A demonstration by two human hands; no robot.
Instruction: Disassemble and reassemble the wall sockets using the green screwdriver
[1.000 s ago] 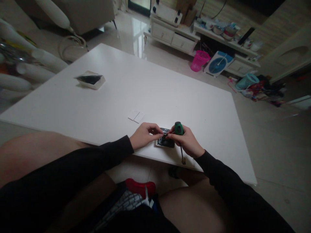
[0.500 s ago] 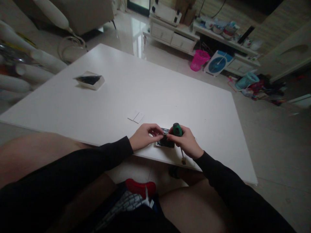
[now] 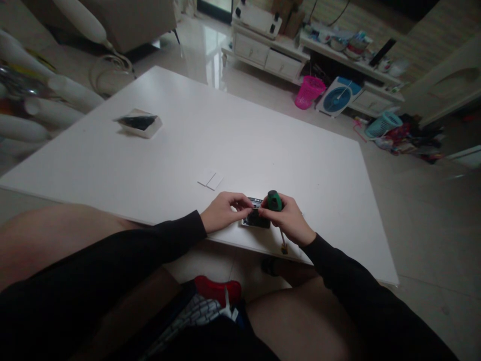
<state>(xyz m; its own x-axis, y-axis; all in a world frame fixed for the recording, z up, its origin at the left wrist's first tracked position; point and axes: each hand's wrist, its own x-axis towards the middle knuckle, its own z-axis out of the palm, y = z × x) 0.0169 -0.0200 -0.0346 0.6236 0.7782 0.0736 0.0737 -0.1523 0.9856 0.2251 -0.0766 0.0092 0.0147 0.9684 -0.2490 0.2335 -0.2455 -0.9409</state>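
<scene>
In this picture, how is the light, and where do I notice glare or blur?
Head view: dim, greyish light, with soft shadow beside the white box; head view: bright reflections on the glossy floor; head view: fine detail on the black item looks soft.

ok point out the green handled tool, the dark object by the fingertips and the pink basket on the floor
Green-handled tool (image 3: 274, 201): head view, on the handle
Dark object (image 3: 257, 219): head view, on its dark upper face
Pink basket (image 3: 306, 98): head view, on its wall

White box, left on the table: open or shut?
Open: no lid covers the white box, and a dark object lies in it, one corner poking out.
</scene>
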